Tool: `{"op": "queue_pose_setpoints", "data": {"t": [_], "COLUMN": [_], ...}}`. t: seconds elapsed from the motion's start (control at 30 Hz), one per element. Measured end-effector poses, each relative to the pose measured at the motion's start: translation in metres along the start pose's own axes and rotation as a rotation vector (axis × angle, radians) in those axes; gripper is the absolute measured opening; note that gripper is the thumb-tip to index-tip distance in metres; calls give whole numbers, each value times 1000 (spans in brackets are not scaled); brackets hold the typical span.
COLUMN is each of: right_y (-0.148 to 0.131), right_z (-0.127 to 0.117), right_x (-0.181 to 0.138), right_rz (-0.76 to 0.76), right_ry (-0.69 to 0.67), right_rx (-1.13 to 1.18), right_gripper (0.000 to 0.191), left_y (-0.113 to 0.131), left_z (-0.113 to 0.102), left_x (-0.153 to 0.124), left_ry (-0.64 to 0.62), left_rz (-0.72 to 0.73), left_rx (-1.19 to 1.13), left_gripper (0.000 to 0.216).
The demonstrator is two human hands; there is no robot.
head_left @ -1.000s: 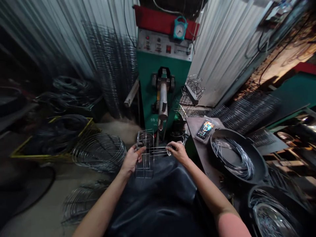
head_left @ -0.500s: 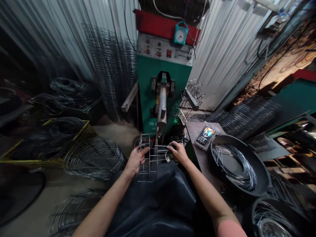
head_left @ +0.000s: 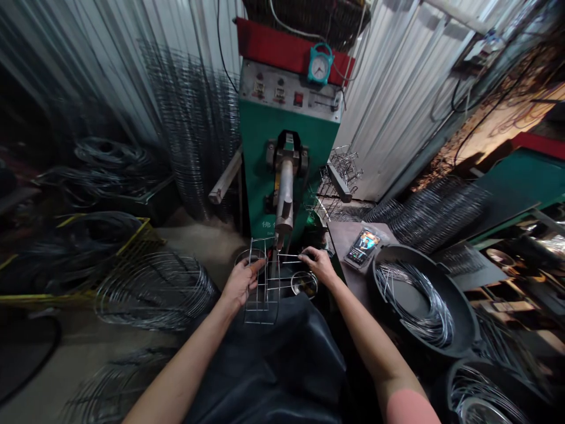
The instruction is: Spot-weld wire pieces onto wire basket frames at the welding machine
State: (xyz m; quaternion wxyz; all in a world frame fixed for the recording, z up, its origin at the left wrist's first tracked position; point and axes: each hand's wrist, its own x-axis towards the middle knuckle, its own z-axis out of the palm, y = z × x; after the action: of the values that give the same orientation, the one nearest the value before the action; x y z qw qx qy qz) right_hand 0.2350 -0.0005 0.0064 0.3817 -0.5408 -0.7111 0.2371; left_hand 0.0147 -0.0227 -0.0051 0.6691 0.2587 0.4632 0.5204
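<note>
A small wire frame of thin steel rods with ring-shaped parts hangs in front of me, just under the metal arm of a green machine. My left hand is closed on the frame's left side. My right hand pinches the rods at its right end. A black apron covers my lap below the frame.
Coils of wire lie on the floor at left and in a yellow crate. Black pans with wire rings stand at right, beside a packet on a dark table. Wire mesh panels lean on the corrugated wall.
Both hands have carried the wire frame a little forward, closer under the machine's arm. My right hand has shifted up along the rods. The view has tilted slightly.
</note>
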Motion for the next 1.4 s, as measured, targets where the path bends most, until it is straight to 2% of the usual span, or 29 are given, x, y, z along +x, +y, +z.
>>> {"op": "queue_pose_setpoints", "data": {"t": [0.2, 0.43, 0.53, 0.67, 0.73, 0.8, 0.87, 0.97, 1.03, 1.17, 1.4], "right_y": [4, 8, 8, 13, 18, 22, 24, 24, 21, 10, -3], "right_z": [-4, -4, -7, -13, -14, -14, -14, -14, -11, 1, 8], "right_x": [10, 15, 10, 2, 1, -1, -6, -19, -28, -32, -14], "right_rz": [-4, 0, -78, -236, -274, -302, -335, -285, -222, -212, -157], "right_ry": [-10, -40, -68, -169, -183, -108, 36, 243, 228, 35, 139], "right_rx": [-13, -97, -160, -327, -398, -414, -403, -373, -328, -252, -192], "right_gripper": [35, 28, 20, 25, 17, 13, 13, 14, 15, 16, 24], "left_y": [3, 5, 6, 8, 8, 8, 6, 3, 2, 0, -2], "left_z": [4, 4, 5, 7, 7, 7, 7, 8, 9, 10, 6], "left_x": [8, 12, 12, 10, 9, 8, 8, 7, 6, 6, 9], "left_ry": [3, -8, 1, 12, 4, -4, -5, -7, 3, 36, 22], "left_rz": [-10, -32, -48, -54, -49, -42, -30, -5, 5, 43, 75], "left_rx": [-21, -10, -11, -20, -33, -41, -48, -66, -76, -67, -58], "left_gripper": [46, 44, 45, 43, 43, 44, 45, 45, 45, 45, 44]}}
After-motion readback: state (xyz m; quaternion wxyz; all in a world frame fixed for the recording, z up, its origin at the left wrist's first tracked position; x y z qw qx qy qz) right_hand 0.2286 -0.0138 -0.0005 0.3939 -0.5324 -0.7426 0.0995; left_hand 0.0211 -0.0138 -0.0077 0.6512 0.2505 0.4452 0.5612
